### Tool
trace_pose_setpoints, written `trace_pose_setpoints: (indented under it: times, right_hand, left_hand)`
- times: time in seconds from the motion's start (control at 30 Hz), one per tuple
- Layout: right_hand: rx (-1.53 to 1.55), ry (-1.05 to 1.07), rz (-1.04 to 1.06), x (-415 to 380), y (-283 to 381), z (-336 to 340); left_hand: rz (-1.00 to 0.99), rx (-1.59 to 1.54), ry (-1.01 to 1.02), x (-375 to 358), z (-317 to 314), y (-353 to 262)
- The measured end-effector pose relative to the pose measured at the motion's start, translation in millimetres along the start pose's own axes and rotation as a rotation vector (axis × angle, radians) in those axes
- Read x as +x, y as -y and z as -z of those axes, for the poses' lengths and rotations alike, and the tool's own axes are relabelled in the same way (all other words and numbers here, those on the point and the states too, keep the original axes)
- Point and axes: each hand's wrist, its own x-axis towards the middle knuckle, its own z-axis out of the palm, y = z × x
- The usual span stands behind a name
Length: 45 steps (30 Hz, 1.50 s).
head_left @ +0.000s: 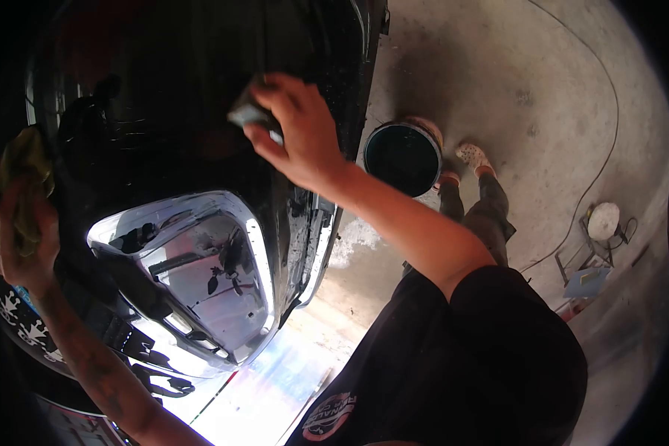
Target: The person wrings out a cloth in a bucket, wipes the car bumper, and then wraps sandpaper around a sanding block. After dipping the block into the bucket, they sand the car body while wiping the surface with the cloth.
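Observation:
My right hand is closed around a small grey block, slightly blurred, at the glossy black car panel. At the far left, my left hand holds a crumpled yellow-green cloth against or close to the dark bodywork. Between and below my hands is a large chrome-edged headlight with reflections on its lens. Small marks or droplets show on the panel near its edge.
A dark bucket of dark liquid stands on the concrete floor, just by my feet. Toward the right are a cable and a small metal stand with a round pale top.

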Motion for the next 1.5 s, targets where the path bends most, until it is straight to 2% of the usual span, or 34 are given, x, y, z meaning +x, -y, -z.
trace_pose_setpoints:
  times: [0.13, 0.27, 0.37, 0.57, 0.8, 0.9, 1.03, 1.2, 1.27, 1.37, 1.5]
  right_hand:
    - [-0.014, 0.007, 0.047, -8, 0, -2]
    - [-0.043, -0.137, 0.066, 63, -12, -8]
    - [0.001, -0.161, 0.044, 67, -9, -10]
    - [0.050, 0.050, 0.016, -12, 18, 1]
    - [-0.008, -0.172, 0.039, 72, -5, -12]
    - [0.037, -0.142, 0.022, 46, 2, -10]
    - [0.068, 0.037, 0.000, -6, 19, 1]
    - [-0.018, -0.083, 0.096, 47, 1, -3]
    - [-0.023, -0.126, 0.074, 66, -3, -5]
    - [0.021, -0.127, 0.024, 51, 4, -6]
    - [0.026, 0.085, -0.002, -9, 16, 7]
  left_hand:
    - [0.038, -0.060, -0.023, 8, -3, -10]
    - [0.031, -0.086, 0.020, -1, -1, -2]
    - [0.036, -0.087, 0.017, -8, -1, 5]
    - [0.009, 0.029, -0.025, 8, 1, -9]
    - [0.007, -0.060, 0.014, 3, 1, -2]
    - [-0.001, -0.067, 0.028, 3, 2, -2]
    - [0.026, -0.047, -0.009, 8, 0, -10]
    - [0.007, -0.047, 0.019, 2, 2, -2]
    - [-0.025, -0.037, 0.043, -5, 4, 12]
    - [-0.070, -0.003, 0.048, -12, 9, 26]
    - [0.000, -0.029, 0.025, -10, 3, 14]
